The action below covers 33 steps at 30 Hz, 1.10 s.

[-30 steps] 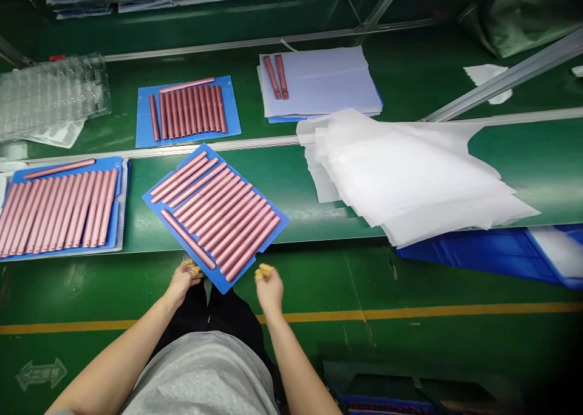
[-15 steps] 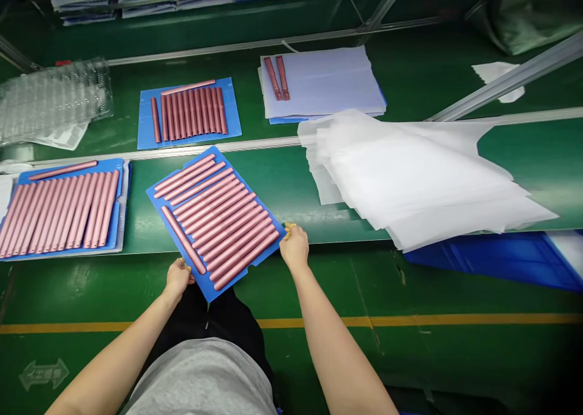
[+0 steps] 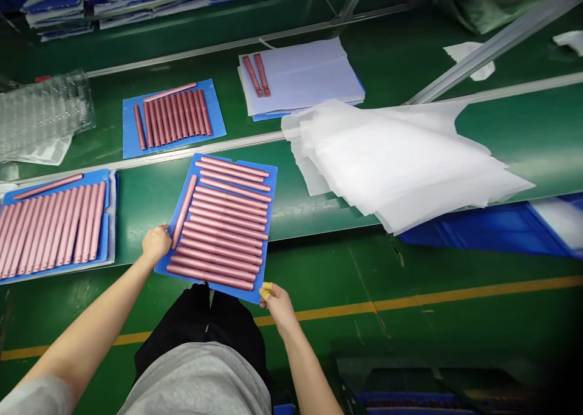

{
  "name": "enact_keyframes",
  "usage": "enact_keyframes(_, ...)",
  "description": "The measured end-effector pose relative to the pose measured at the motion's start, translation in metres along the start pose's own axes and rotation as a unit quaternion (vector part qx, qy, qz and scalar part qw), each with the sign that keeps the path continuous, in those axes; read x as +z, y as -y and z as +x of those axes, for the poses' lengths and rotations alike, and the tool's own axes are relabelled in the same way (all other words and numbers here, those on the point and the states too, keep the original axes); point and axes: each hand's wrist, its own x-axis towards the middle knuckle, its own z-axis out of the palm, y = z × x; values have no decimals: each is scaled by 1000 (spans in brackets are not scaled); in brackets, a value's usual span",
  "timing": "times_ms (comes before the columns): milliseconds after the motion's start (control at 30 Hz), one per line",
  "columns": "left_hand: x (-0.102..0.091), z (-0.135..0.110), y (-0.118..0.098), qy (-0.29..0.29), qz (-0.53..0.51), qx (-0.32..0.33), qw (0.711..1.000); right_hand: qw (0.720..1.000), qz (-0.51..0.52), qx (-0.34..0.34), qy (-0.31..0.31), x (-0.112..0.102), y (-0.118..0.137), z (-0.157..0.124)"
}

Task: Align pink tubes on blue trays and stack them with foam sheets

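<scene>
- Holding the blue tray between them, the left hand and right hand stay well apart, clamped on its edges: the left on the near left edge, the right at the near right corner.
- Yellow finger cots cover fingertips of the right hand, which pinch the tray's rim.
- Just behind the tray's near edge sit the person's black trousers and grey shirt.
- On the tray, pink rods lie side by side in crosswise rows, with one tilted rod along its left side.
- The tray is tilted slightly and lies over the near edge of the green surface.
- Below the tray, to its right, runs a yellow line on the green floor.
- Left of the tray, a second blue tray carries similar rods.
- Right of the tray lies a loose pile of white plastic sheets.
- Beyond the tray stand a third blue tray of rods and a pale sheet stack bearing two rods.
</scene>
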Motion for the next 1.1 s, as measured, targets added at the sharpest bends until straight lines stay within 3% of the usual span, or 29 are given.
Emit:
enact_keyframes(200,-33,81,-65,-70,5,82,994,988,66,93,100,93,0,-15)
enact_keyframes(300,-42,105,-78,-118,-22,124,985,981,86,117,128,144,8,-9)
enact_keyframes(433,-45,101,-55,-200,-69,171,962,975,97,116,161,204,25,-1)
enact_keyframes(567,-35,78,4,-263,-102,168,945,970,95,73,213,252,49,2)
enact_keyframes(633,-26,68,36,-274,-113,161,942,966,75,41,243,262,59,0)
enact_keyframes(700,-16,60,64,-269,-121,160,942,968,41,-4,248,256,66,0)
enact_keyframes(767,-4,53,84,-257,-129,167,943,975,1,-65,214,230,72,4)
enact_keyframes(833,10,48,97,-248,-141,180,941,969,-79,-192,136,188,79,15)
enact_keyframes(867,17,47,101,-248,-148,186,939,937,-153,-302,85,166,83,25)
enact_keyframes(900,26,46,104,-252,-156,190,936,884,-227,-407,40,144,89,36)
enact_keyframes(967,43,48,107,-269,-171,193,928,741,-358,-568,12,112,103,62)
enact_keyframes(1033,59,52,109,-296,-178,196,918,614,-440,-654,39,98,115,89)
enact_keyframes(1100,70,57,113,-332,-174,214,902,525,-474,-705,61,101,122,109)
